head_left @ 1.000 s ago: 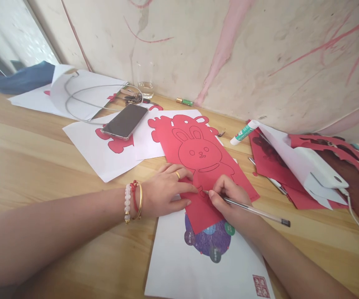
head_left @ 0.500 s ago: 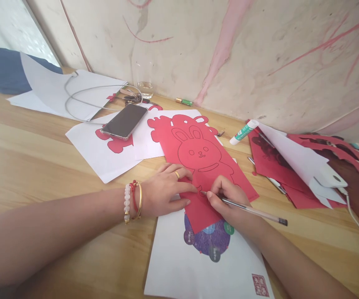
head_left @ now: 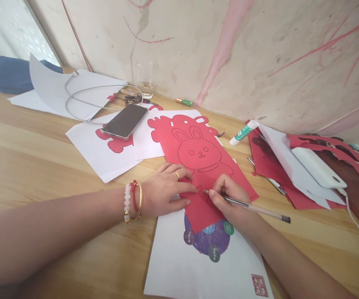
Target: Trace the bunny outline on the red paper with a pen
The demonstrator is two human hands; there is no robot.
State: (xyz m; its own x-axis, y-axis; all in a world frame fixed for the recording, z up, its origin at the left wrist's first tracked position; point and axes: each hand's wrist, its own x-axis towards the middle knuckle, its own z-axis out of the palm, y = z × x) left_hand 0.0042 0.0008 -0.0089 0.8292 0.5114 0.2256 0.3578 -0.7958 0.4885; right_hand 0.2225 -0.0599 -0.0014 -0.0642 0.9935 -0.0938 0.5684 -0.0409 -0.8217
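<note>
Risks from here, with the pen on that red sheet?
The red paper sheet is pinned mainly by the left hand, so it may slip under the pen in the right hand and skew the line. The pen tip also sits close to the left fingers, which it might mark.

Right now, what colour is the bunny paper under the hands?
The bunny paper is red with thin dark outlines; it shows best in the head view.
</note>
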